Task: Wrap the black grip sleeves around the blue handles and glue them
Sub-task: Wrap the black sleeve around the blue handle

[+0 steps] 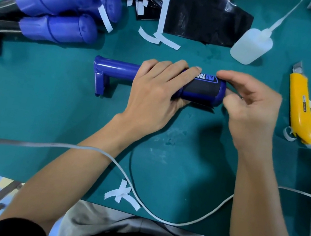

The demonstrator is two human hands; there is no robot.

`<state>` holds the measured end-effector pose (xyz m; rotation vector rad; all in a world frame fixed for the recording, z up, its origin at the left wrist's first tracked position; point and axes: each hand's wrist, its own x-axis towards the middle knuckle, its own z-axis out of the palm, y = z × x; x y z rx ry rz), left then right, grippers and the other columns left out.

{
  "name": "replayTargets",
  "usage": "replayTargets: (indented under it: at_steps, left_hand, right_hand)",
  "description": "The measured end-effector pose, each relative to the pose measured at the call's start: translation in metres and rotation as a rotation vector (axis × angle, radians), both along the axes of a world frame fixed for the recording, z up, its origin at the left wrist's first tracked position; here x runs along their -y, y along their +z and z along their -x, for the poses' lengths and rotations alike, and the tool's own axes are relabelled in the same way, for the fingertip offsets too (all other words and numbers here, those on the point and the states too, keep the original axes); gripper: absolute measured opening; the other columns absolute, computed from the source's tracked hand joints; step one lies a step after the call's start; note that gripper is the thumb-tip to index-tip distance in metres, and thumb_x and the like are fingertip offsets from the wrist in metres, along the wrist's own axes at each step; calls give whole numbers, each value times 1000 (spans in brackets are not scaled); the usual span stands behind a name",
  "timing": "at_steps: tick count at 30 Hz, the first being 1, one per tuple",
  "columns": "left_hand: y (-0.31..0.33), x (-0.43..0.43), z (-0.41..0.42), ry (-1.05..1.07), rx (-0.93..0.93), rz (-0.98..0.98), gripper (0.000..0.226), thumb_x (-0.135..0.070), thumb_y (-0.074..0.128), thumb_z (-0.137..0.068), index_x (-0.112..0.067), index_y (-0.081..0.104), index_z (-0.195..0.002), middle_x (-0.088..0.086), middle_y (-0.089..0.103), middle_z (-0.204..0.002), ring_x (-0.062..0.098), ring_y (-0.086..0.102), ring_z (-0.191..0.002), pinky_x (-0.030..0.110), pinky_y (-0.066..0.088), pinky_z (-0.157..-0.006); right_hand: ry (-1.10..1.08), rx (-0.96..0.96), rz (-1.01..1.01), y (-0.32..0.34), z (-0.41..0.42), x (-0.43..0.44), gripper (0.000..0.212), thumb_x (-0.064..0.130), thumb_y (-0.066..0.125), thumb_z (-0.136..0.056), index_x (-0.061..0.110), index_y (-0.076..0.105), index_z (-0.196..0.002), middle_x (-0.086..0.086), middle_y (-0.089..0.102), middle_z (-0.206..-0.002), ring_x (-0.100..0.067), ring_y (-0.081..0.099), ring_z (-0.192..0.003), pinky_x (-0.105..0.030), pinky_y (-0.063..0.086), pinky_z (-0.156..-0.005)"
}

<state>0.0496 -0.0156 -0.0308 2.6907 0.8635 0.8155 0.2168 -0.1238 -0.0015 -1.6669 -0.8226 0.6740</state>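
A blue handle [117,68] lies across the green table, its bent end pointing left. A black grip sleeve [204,89] with white lettering is wrapped around its thick right end. My left hand [154,94] grips the handle over the sleeve's left part, fingers curled over the top. My right hand [251,112] is at the handle's right end, thumb and fingers pinching the sleeve's edge there. A loose black flap of the sleeve shows under the handle.
A white glue bottle [250,45] lies at the back right. A pile of blue handles [62,3] fills the back left. Black sleeve sheets [201,19] with white backing strips lie behind. A yellow utility knife [301,108] and white cable [133,189] are nearby.
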Motion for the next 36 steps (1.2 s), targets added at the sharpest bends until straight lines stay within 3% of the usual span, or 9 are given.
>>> replayTargets:
  at_steps: [3,6,8,11,17,20,24,28,36]
  left_hand:
    - [1,-1,0,4,-9,7,45,-39,79,-90,-20,71,-130,-5,70,-122,22,62,-101,36,38,-92]
    - [2,-2,1,-3,-23,11,51,-41,81,-85,-20,71,-131,-6,70,-123,21,62,-103,36,37,-94]
    - [2,-2,1,-7,-29,16,53,-43,81,-85,-21,70,-131,-6,69,-124,21,62,-104,35,37,-94]
    - [1,-3,2,-15,-22,14,50,-48,77,-91,-21,70,-132,-6,69,-124,21,62,-104,36,37,-94]
    - [0,-3,1,-15,-12,39,50,-51,75,-92,-20,69,-132,-4,69,-127,21,62,-106,37,38,-96]
    - [1,-1,1,7,-24,51,54,-49,78,-88,-20,70,-132,-4,69,-129,21,63,-109,36,38,-99]
    - [5,2,1,13,-18,92,53,-58,68,-94,-22,70,-133,-4,70,-130,20,65,-112,36,37,-102]
    - [8,2,0,17,2,104,44,-51,68,-99,-21,71,-131,-4,70,-127,21,65,-109,37,38,-100]
    - [13,3,-3,28,37,167,38,-44,71,-95,-22,75,-126,-6,72,-119,21,64,-100,35,35,-95]
  right_hand:
    - [208,-131,64,2,-15,7,60,-15,50,-77,18,72,-122,5,69,-129,-9,63,-129,-25,52,-105]
    - [470,-106,194,4,-28,12,79,-9,71,-71,28,63,-140,12,51,-154,-2,46,-146,-24,41,-118]
    - [409,15,201,2,-22,9,82,-9,79,-67,33,64,-136,18,56,-148,-2,52,-140,-24,44,-115]
    - [228,150,124,-3,-6,2,68,-5,82,-71,35,68,-124,20,68,-128,-2,62,-124,-19,49,-104]
    - [146,111,100,-7,-5,2,59,1,82,-76,39,71,-119,10,69,-129,0,61,-129,-18,47,-107]
    - [144,119,98,-6,-4,1,57,1,82,-77,37,71,-120,10,69,-129,2,60,-129,-17,46,-107]
    - [140,105,92,-7,-4,2,57,1,83,-77,37,71,-121,10,69,-129,2,59,-130,-17,45,-108]
    - [151,49,68,-10,-5,1,60,2,82,-77,44,70,-119,11,69,-130,2,60,-129,-17,47,-106]
    - [127,-68,17,-17,-6,0,46,11,75,-84,45,75,-116,7,71,-131,-8,61,-132,-36,49,-113]
